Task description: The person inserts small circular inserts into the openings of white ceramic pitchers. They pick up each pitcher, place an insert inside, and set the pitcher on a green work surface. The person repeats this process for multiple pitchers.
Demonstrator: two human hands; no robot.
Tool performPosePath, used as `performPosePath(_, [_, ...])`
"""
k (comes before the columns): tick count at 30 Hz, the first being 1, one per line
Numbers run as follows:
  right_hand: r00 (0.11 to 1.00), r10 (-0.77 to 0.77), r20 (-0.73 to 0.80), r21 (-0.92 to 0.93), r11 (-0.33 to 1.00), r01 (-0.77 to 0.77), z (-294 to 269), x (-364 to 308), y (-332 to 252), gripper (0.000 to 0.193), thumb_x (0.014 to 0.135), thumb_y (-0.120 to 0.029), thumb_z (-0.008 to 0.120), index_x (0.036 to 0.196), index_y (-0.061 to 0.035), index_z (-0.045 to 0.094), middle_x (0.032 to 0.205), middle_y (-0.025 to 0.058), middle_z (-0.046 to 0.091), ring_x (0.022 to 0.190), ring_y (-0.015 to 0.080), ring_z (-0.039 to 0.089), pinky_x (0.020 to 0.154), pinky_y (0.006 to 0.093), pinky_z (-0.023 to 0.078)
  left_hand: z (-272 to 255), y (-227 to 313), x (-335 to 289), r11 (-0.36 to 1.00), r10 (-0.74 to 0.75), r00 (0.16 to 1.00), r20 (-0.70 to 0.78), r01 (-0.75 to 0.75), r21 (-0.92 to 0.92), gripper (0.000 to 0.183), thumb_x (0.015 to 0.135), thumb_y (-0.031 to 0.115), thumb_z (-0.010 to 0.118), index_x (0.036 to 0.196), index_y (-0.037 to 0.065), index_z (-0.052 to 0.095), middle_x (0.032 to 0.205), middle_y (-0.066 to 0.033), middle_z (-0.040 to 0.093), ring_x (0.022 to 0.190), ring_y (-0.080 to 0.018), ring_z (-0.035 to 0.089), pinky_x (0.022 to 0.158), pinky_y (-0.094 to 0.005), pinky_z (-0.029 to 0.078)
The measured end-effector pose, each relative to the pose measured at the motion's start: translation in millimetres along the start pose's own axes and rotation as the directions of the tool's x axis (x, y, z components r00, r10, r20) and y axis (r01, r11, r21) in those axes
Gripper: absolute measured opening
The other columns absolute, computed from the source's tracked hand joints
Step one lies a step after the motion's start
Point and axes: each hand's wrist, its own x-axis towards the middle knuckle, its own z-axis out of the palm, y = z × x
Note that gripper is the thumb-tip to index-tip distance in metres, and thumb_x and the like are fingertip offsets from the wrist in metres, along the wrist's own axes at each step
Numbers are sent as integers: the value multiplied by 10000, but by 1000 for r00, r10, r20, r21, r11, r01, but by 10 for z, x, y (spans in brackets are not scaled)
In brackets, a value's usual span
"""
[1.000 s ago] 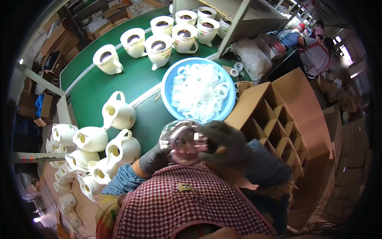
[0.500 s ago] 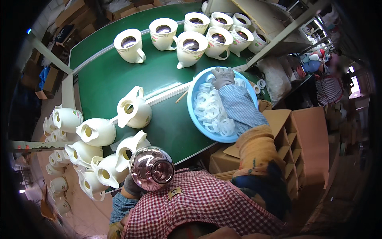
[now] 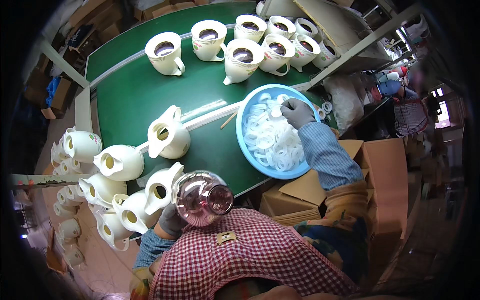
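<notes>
My left hand (image 3: 172, 221), in a grey glove, grips a shiny, pinkish mirrored glass flask liner (image 3: 200, 200) in front of my checked apron. The liner lies tilted, its round neck toward the right. At the right, my gloved right hand (image 3: 300, 113) is over a light blue basin (image 3: 241, 131) heaped with translucent plastic rings (image 3: 267, 145). Its fingers are pinched together on a translucent ring (image 3: 275, 113) at the fingertips. Close to my left hand lies a cream jug body (image 3: 163, 191) with a round opening; another jug body (image 3: 172, 140) rests farther in on the green table.
Several cream jugs (image 3: 242, 61) with dark liners inside stand along the far side. More jug bodies (image 3: 119, 162) crowd the left table edge. A thin stick (image 3: 229, 120) lies left of the basin. Cardboard boxes (image 3: 290, 197) stand below it. A metal post (image 3: 362, 47) slants at the right.
My right hand has drawn back from the basin's far side toward its right side, fingers now pinched on a ring. The liner in my left hand has shifted slightly right and up.
</notes>
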Motion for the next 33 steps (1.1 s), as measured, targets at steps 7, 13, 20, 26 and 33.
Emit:
performPosePath(7, [965,-257,-52,509,824,247,171,-1036,-271,216,910,-113,640,1093,-26,713,919,70,703,786,134,660,721,290,541,546,7,191,991,-115,990,81,119,-53,648,982,340,651,1532,75,433,1527,-142,514,1390,-306,511,1170,-506,408])
performPosePath(13, [810,-541,-226,459,674,579,231,-1907,-799,146,863,-44,641,999,0,671,905,96,654,799,162,644,749,303,544,718,-39,241,980,-197,967,164,200,-6,755,958,408,687,1558,70,377,1515,-166,520,1376,-310,529,1188,-491,402])
performPosePath(20, [421,-841,-341,228,360,905,264,-2344,-712,278,756,-41,770,975,-41,600,1077,200,699,852,323,733,689,396,609,940,-39,179,979,-204,965,163,197,54,794,953,548,626,1534,52,412,1502,-173,534,1361,-309,541,1172,-476,424])
performPosePath(26, [290,-912,-290,104,271,957,334,-2625,-759,291,802,-147,791,1032,-84,623,1191,147,679,1005,330,694,863,489,572,724,-100,100,963,-213,971,111,190,191,809,975,648,559,1468,10,493,1445,-176,587,1303,-290,589,1125,-464,468])
performPosePath(33, [401,-859,-320,133,378,916,500,-2720,-656,581,827,-281,811,1329,-91,587,1324,160,624,1155,351,631,1009,509,506,928,-22,31,953,-233,969,78,211,219,793,986,651,535,1477,29,490,1457,-171,579,1320,-294,579,1141,-464,457])
